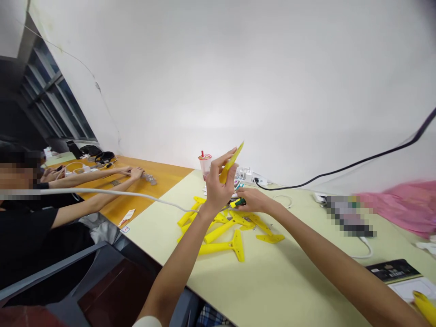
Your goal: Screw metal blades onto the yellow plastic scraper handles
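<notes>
Yellow piece (232, 162) tilts up, gripped by your left hand (218, 188), likely to clear the near yellow pile (220, 231); your right hand (255, 200) grips a green-and-yellow tool (237, 202).

A yellow piece (233, 161) tilts upward, higher than a green-and-yellow screwdriver (237, 203) and heaped T-shaped yellow parts (238, 246).

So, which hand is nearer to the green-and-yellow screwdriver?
Right. The right hand has its fingers on the handle of the screwdriver; the left hand is raised, up and to the left of it in the picture, holding a yellow piece.
</notes>
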`<state>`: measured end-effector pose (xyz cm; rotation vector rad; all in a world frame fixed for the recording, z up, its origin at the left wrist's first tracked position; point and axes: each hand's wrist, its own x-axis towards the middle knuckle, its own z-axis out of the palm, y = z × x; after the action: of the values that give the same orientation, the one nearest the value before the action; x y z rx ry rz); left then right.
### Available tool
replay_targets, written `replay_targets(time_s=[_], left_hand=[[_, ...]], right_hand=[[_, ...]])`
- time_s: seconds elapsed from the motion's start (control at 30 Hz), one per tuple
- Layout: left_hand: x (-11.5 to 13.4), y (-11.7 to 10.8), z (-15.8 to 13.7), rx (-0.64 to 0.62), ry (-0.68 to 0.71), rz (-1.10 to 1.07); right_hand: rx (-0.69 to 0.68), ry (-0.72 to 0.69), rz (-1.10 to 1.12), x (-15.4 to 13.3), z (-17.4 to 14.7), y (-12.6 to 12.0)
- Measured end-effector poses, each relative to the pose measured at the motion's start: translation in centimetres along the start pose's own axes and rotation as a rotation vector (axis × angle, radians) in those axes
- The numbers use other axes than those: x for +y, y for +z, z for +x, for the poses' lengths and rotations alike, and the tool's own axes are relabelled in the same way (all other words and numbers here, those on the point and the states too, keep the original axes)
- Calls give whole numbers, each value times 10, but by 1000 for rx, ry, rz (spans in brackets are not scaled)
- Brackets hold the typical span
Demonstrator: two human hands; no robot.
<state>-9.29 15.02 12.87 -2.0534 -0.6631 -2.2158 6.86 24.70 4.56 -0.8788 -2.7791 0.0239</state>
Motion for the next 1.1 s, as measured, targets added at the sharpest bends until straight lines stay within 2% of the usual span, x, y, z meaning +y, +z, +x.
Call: replay_targets(time_s=[0.13, 0.2, 0.27, 0.33, 0.4, 0.5, 0.6, 0.7, 0.87, 1.1], left_hand=[[7, 30, 33, 102, -276, -354], [13, 45, 54, 138, -375, -499], [21, 57, 73, 177, -447, -604], [29, 68, 89, 216, -468, -672], [38, 76, 99, 251, -446, -710], [52, 88, 100, 280, -401, -752], [61, 98, 88, 273, -368, -801], [64, 105, 77, 259, -334, -802], [62, 101, 73, 165, -314, -791], [55, 87, 77, 165, -326, -816]], right_hand=[[39, 39, 39, 3, -35, -50], [39, 124, 96, 4, -59, -79], [25, 257, 247, 5, -87, -108], [7, 352, 423, 6, -116, -135], [53, 400, 495, 7, -141, -158], [184, 379, 650, 10, -166, -179], [294, 339, 862, 12, -177, -185], [331, 309, 978, 12, -176, -183], [261, 292, 1043, 9, -160, -173], [151, 254, 1052, 3, -141, -158]])
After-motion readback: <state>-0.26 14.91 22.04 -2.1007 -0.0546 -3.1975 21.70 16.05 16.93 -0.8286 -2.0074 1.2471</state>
